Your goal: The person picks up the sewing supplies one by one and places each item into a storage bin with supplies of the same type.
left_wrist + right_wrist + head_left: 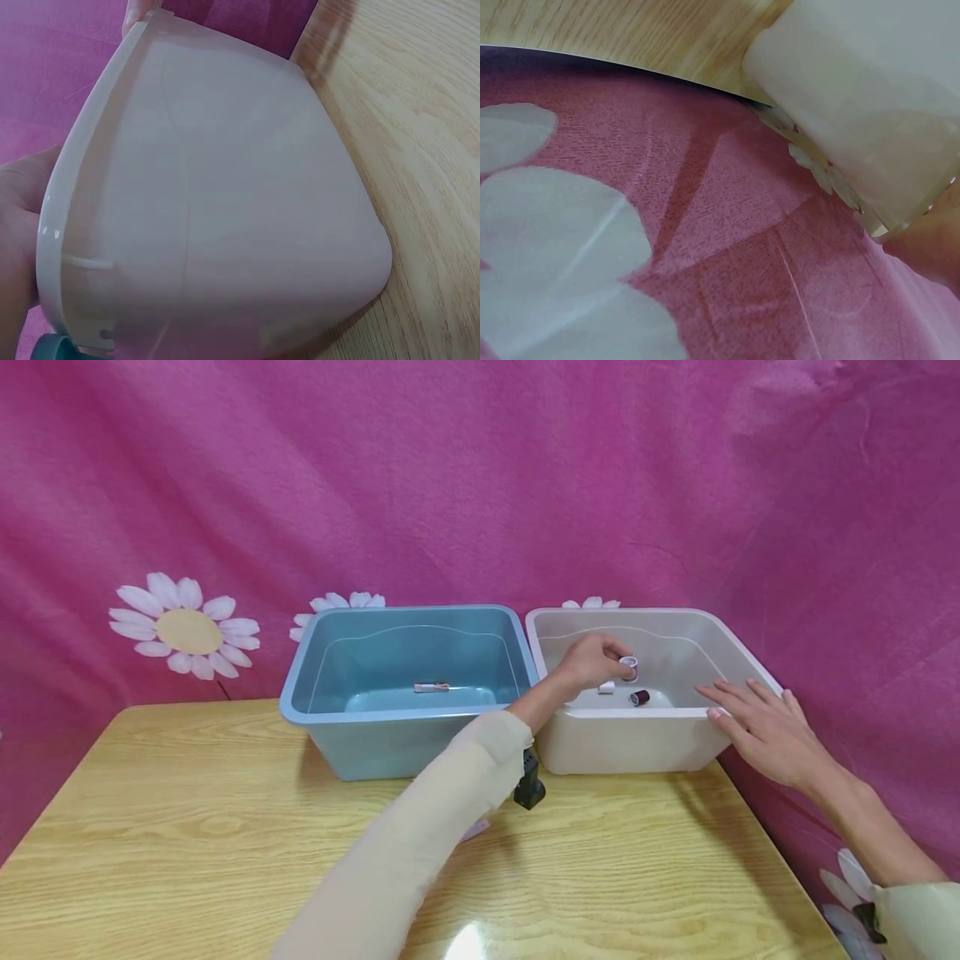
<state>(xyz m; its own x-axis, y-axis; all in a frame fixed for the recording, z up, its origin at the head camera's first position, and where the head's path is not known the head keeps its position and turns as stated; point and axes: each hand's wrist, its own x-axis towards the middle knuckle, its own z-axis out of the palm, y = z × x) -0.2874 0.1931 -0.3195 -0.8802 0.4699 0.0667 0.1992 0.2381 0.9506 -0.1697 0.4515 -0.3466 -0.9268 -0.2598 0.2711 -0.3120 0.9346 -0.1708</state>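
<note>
Magenta cloth [450, 485] printed with white daisies [187, 631] backs a wooden table [187, 827] bearing 2 tubs. Inside the pale tub [637, 743], the left hand [596, 662] pinches 1 small pale-ended spool [628, 668] between thumb and fingers, near 1 white cylinder [606, 687] and 1 dark spool [640, 697]. Fingers straight and spread, the right hand [772, 739] rests on that tub's rim, grasping nothing. In the blue tub [397, 747] lies 1 small packet [431, 687], its markings too tiny to read.
</note>
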